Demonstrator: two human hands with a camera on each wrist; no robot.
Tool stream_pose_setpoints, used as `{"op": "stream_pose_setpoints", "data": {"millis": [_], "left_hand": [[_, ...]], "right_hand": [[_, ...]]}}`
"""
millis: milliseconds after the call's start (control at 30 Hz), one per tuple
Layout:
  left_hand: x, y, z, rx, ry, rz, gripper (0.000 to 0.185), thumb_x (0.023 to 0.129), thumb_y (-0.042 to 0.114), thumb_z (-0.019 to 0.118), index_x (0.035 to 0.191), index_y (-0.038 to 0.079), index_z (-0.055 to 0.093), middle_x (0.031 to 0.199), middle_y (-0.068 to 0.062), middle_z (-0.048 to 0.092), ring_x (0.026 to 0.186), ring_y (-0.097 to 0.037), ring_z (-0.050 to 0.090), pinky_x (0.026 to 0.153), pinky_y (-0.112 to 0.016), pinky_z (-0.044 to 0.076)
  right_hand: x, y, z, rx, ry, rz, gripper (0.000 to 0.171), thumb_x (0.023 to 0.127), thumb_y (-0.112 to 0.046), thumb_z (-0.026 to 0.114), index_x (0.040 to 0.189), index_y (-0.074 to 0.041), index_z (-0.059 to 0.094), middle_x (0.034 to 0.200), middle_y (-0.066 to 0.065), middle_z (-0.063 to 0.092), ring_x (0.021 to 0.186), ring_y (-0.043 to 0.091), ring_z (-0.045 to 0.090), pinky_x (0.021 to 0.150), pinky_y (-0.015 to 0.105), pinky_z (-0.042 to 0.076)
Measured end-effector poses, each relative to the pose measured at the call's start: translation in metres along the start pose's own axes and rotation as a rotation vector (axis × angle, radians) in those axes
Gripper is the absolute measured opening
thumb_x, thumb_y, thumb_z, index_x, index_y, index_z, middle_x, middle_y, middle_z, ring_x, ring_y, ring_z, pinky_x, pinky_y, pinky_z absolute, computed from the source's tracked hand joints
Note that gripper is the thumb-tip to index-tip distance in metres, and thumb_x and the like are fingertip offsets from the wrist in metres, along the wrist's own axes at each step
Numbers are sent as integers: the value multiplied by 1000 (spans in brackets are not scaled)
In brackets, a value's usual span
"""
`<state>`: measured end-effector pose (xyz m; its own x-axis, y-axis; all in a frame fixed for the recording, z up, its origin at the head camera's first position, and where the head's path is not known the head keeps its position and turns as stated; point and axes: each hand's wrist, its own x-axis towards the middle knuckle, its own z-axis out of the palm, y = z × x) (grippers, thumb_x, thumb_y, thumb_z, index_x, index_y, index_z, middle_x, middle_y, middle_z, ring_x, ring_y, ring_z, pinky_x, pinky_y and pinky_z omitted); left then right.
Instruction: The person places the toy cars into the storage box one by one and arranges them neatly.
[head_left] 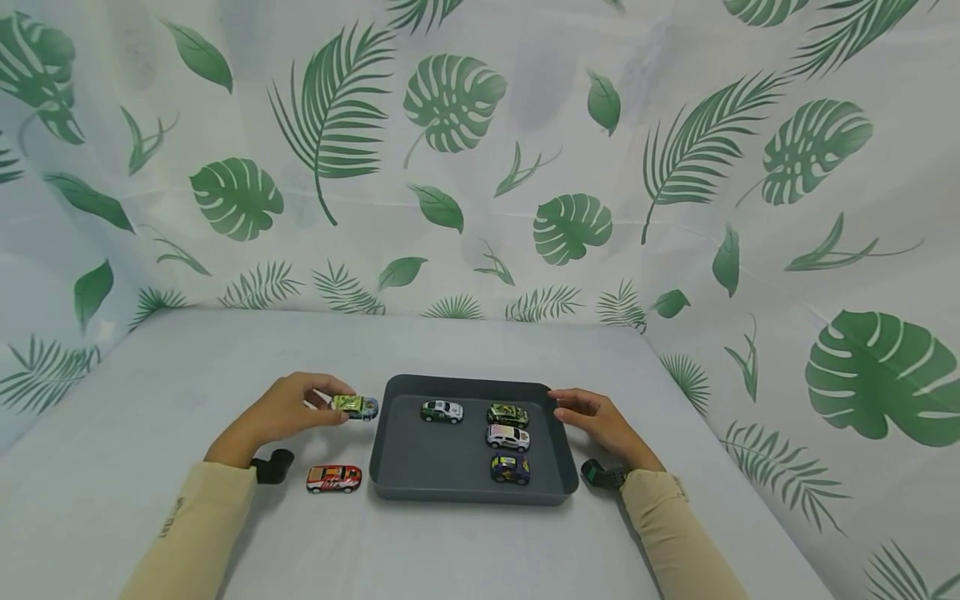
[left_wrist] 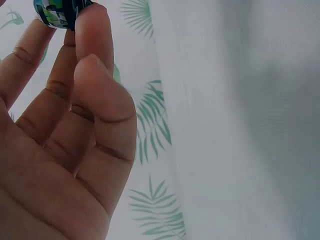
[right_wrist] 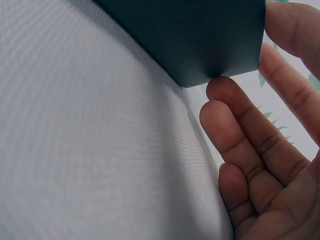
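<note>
My left hand (head_left: 288,412) pinches a green and blue toy car (head_left: 355,407) between thumb and fingers, just left of the dark grey tray (head_left: 442,496). Only one end of that car (left_wrist: 57,14) shows at the top of the left wrist view. At the tray's right side, my right hand (head_left: 600,421) holds the rim near the far corner, with thumb and index finger at its edge. A middle fingertip (right_wrist: 220,90) lies against the tray's outer wall (right_wrist: 200,40). A red and orange toy car (head_left: 333,478) sits on the table beside the tray.
Inside the tray, a white and green car (head_left: 442,411) stands toward the left. On the right, a green camouflage car (head_left: 508,415), a white and pink car (head_left: 507,437) and a purple car (head_left: 510,469) form a column. A leaf-print cloth (head_left: 495,183) hangs behind the table.
</note>
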<state>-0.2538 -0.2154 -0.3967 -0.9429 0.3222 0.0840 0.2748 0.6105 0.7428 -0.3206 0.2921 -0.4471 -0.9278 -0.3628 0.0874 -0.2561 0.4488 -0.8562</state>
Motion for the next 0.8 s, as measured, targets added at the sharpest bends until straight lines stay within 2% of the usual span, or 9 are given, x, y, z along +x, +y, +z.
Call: {"op": "stream_pose_setpoints", "data": {"millis": [300,533,800], "left_hand": [[0,11,4,3,1,35,35,93,16,87,125,4,78,121,-15,76,97,-24,71,75,-39,55],[6,15,14,10,0,67,34,93,16,87,124,4,79,118,-12,77,94,-21,71,78,-38,55],[8,25,23,14,-5,47,32,94,17,86,123,6,80,118,-9,77,95,-20,72,83,-44,59]], "right_hand": [[0,1,0,10,1,-5,45,106,-14,70,146,6,63,140,25,68,126,32,67,111,50,48],[1,1,-1,22,0,-3,45,106,-15,70,145,6,63,140,25,68,124,28,67,110,45,48],[2,2,0,19,-5,3,45,106,-15,70,145,6,63,142,25,67,125,28,66,109,44,49]]}}
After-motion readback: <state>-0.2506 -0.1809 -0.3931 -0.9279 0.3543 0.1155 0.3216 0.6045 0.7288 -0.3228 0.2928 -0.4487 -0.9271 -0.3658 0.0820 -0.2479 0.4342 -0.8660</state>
